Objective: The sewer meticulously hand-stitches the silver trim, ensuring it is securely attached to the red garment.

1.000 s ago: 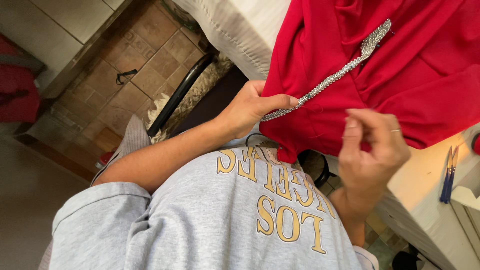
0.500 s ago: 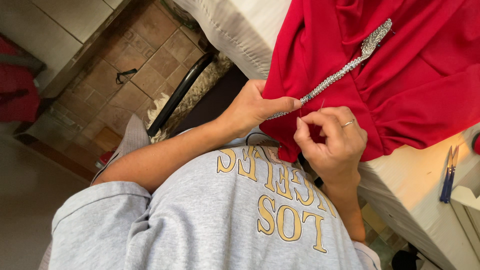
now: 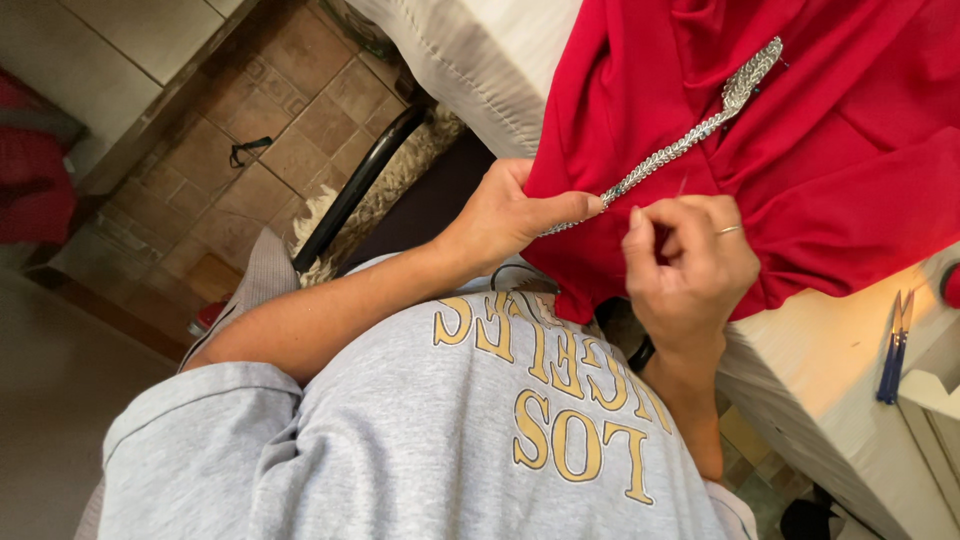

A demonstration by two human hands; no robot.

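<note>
While the silver braid trim (image 3: 690,135) lies along the red fabric (image 3: 800,150) on the table edge (image 3: 800,370), its near end looks not yet sewn down; left hand (image 3: 505,215) pinches fabric and trim end, right hand (image 3: 690,265) curled closed just beside, needle not discernible; blue snips (image 3: 893,345) right

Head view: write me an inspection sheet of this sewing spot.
Surface: pale padded table, fabric draped over its edge.
Job's things: red fabric with silver braided trim lying across it.
Clutter: blue snips on the table.
Grips: left hand pinches trim and fabric edge; right hand pinched closed beside it, ring on one finger; needle not discernible.
Cables: nothing seen.
Surroundings: tiled floor, dark chair frame.
</note>
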